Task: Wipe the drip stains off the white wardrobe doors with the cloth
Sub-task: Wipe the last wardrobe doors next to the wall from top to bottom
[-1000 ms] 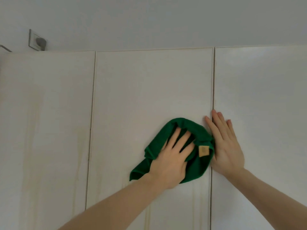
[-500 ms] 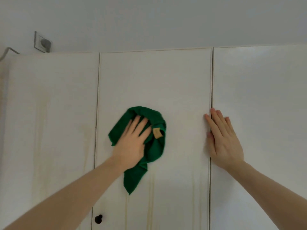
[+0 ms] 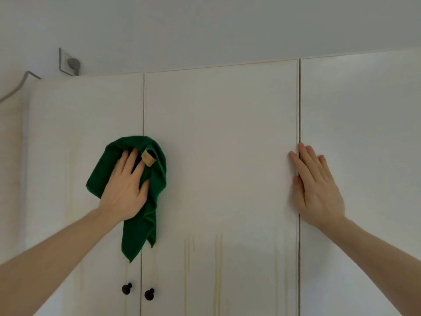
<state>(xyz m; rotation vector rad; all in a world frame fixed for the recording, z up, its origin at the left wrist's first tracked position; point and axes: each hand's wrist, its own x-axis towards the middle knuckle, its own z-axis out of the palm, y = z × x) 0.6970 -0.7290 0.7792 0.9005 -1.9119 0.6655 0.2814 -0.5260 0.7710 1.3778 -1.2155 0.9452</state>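
Left hand (image 3: 124, 190) presses the green cloth (image 3: 141, 201) flat against the wardrobe doors (image 3: 223, 144), fingers spread and fairly straight rather than curled round the fabric; the cloth sits left of centre in the frame, bunched under the palm across the seam between the left and middle doors, its loose tail hanging below the wrist and a tan label (image 3: 148, 158) showing by the fingertips; right hand (image 3: 315, 187) lies flat and relaxed, holding nothing, over the seam between the middle and right doors, seemingly bracing; the upper middle door looks largely clean, only faint marks visible, so the job seems partly done; yellowish drip stains (image 3: 218, 265) run down the lower middle door toward the bottom edge of the frame, and paler streaks (image 3: 73, 179) show on the left door, so I judge much is left; two dark knobs (image 3: 137, 291) sit at lower centre-left, just under the cloth's tail, and would snag a downward stroke; open door surface lies to the right and below; the top edge of the doors is well above the cloth; a wall socket (image 3: 69, 62) and cable (image 3: 16, 87) sit at upper left, well apart from the wiping
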